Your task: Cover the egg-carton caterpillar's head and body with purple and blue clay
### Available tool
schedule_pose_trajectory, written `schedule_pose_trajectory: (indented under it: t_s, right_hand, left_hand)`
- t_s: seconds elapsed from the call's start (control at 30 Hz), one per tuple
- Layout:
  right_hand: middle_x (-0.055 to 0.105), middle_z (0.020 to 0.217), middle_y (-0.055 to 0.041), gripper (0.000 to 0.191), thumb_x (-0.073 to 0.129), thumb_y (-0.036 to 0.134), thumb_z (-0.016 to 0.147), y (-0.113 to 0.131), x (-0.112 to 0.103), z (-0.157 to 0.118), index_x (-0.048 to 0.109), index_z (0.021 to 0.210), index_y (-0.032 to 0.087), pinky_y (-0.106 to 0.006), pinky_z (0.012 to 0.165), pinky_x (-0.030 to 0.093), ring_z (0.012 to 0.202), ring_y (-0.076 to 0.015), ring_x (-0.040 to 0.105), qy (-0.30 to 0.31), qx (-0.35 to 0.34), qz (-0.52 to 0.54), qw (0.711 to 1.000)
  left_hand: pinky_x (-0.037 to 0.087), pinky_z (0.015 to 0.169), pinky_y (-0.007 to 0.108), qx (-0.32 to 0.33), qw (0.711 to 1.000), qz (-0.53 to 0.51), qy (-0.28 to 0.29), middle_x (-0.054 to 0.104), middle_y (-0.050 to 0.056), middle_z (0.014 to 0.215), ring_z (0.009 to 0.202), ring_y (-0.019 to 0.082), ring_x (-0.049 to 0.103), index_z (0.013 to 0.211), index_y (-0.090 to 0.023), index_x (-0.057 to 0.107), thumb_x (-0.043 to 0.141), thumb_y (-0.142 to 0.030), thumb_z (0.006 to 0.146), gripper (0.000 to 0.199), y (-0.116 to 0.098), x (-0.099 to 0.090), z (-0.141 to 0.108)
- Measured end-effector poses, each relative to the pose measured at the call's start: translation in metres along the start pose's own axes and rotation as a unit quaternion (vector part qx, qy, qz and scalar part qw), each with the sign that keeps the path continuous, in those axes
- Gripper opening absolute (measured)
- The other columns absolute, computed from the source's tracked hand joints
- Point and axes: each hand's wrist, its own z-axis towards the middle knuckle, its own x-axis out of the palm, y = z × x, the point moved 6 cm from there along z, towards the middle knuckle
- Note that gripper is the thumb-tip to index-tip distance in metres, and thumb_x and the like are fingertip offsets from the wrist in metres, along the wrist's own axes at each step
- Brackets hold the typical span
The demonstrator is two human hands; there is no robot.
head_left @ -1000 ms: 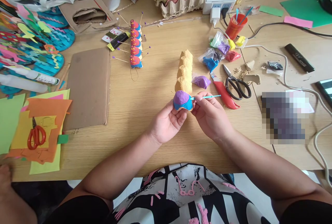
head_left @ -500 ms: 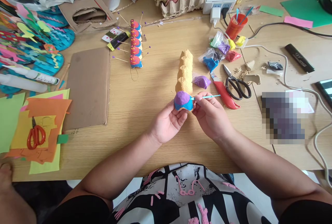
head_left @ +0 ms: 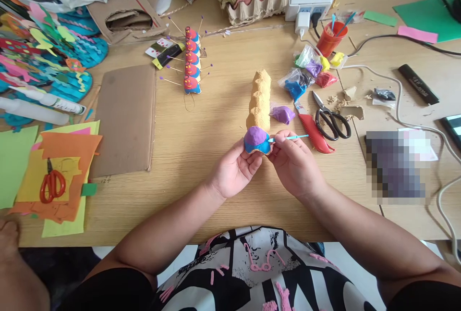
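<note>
A strip of egg carton (head_left: 260,102) with a row of bumps lies lengthwise in front of me, its near end raised in my hands. Its nearest bump carries purple clay (head_left: 255,135) on top and blue clay (head_left: 262,147) below. My left hand (head_left: 234,169) grips the left side and underside of that end. Between the thumb and fingers of my right hand (head_left: 293,159) is a thin light-blue clay tool (head_left: 293,137), its tip at the blue clay's right side. A lump of purple clay (head_left: 283,114) sits on plastic just beyond my right hand.
A painted caterpillar (head_left: 192,61) with stick legs stands further back. To the right lie a red utility knife (head_left: 314,133), black-handled scissors (head_left: 331,121), bagged clay (head_left: 296,90) and a red cup (head_left: 330,39). Cardboard (head_left: 124,121) and coloured paper (head_left: 72,143) are on the left.
The whole scene has shifted slightly right in view. Both hands keep their hold, and the tool's tip stays at the blue clay with hardly any visible movement.
</note>
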Motion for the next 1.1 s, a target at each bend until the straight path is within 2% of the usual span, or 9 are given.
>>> schedule_pose_trajectory:
  t_s: [0.17, 0.27, 0.4, 0.5, 0.67, 0.8, 0.97, 1.1]
  right_hand:
    - [0.067, 0.074, 0.0039, 0.021, 0.082, 0.034, 0.082, -0.001, -0.004, 0.000, 0.064, 0.077, 0.024, -0.028, 0.076, 0.049, 0.073, -0.0112, 0.060, -0.023, -0.012, -0.013, 1.000]
    - [0.062, 0.066, 0.0055, 0.019, 0.079, 0.029, 0.083, 0.007, -0.013, 0.007, 0.061, 0.079, 0.025, -0.026, 0.067, 0.042, 0.065, -0.0100, 0.054, -0.063, -0.064, -0.033, 0.995]
    - [0.055, 0.059, 0.0056, 0.013, 0.073, 0.036, 0.093, 0.015, -0.015, 0.013, 0.067, 0.088, 0.025, -0.028, 0.061, 0.035, 0.059, -0.0115, 0.046, -0.054, -0.115, -0.111, 0.986]
    - [0.060, 0.064, 0.0033, 0.021, 0.077, 0.042, 0.091, 0.007, -0.013, 0.011, 0.070, 0.084, 0.024, -0.028, 0.062, 0.038, 0.063, -0.0122, 0.049, -0.038, -0.085, -0.128, 0.987]
    - [0.063, 0.076, 0.0018, 0.034, 0.088, 0.055, 0.080, -0.008, -0.002, 0.002, 0.073, 0.079, 0.024, -0.030, 0.070, 0.048, 0.071, -0.0138, 0.054, 0.012, -0.007, -0.073, 0.997]
    - [0.066, 0.079, 0.0013, 0.033, 0.091, 0.053, 0.078, -0.014, 0.003, -0.001, 0.075, 0.081, 0.025, -0.032, 0.073, 0.051, 0.074, -0.0148, 0.058, 0.036, 0.041, -0.041, 0.998]
    - [0.065, 0.074, 0.0010, 0.031, 0.093, 0.046, 0.077, -0.017, 0.004, 0.001, 0.073, 0.075, 0.023, -0.032, 0.072, 0.051, 0.072, -0.0145, 0.059, 0.043, 0.056, -0.034, 0.997]
    - [0.064, 0.073, 0.0019, 0.032, 0.094, 0.044, 0.075, -0.018, 0.002, 0.002, 0.072, 0.071, 0.022, -0.030, 0.073, 0.051, 0.071, -0.0130, 0.057, 0.035, 0.043, -0.027, 0.998]
  left_hand:
    - [0.065, 0.072, 0.017, 0.008, 1.000, 0.006, -0.005, 0.079, 0.002, 0.084, 0.075, 0.009, 0.077, 0.096, -0.016, 0.077, 0.063, -0.024, 0.104, 0.018, -0.004, -0.001, 0.001]
    - [0.064, 0.071, 0.016, 0.011, 1.000, -0.002, -0.012, 0.078, 0.002, 0.080, 0.072, 0.009, 0.076, 0.091, -0.015, 0.075, 0.061, -0.023, 0.105, 0.022, -0.006, 0.000, 0.001]
    - [0.064, 0.071, 0.016, 0.012, 1.000, -0.012, -0.014, 0.077, 0.002, 0.078, 0.071, 0.008, 0.076, 0.087, -0.014, 0.073, 0.054, -0.023, 0.108, 0.030, -0.007, 0.002, 0.000]
    - [0.064, 0.072, 0.016, 0.017, 1.000, -0.013, -0.002, 0.078, 0.002, 0.081, 0.073, 0.008, 0.076, 0.089, -0.014, 0.074, 0.054, -0.023, 0.108, 0.030, -0.008, 0.002, 0.001]
    - [0.063, 0.076, 0.016, 0.023, 0.998, 0.008, 0.055, 0.080, 0.004, 0.093, 0.083, 0.010, 0.077, 0.099, -0.014, 0.077, 0.064, -0.027, 0.104, 0.019, -0.006, 0.002, 0.004]
    - [0.060, 0.073, 0.017, 0.033, 0.997, 0.025, 0.069, 0.076, 0.004, 0.085, 0.079, 0.010, 0.073, 0.091, -0.014, 0.076, 0.074, -0.031, 0.098, 0.018, -0.002, 0.001, 0.006]
    - [0.057, 0.075, 0.020, 0.042, 0.994, 0.055, 0.079, 0.072, 0.003, 0.081, 0.079, 0.011, 0.069, 0.092, -0.014, 0.076, 0.080, -0.037, 0.092, 0.024, 0.001, 0.001, 0.007]
    - [0.053, 0.072, 0.021, 0.055, 0.993, 0.060, 0.084, 0.070, 0.002, 0.081, 0.077, 0.010, 0.065, 0.092, -0.016, 0.077, 0.083, -0.040, 0.090, 0.025, 0.001, -0.002, 0.009]
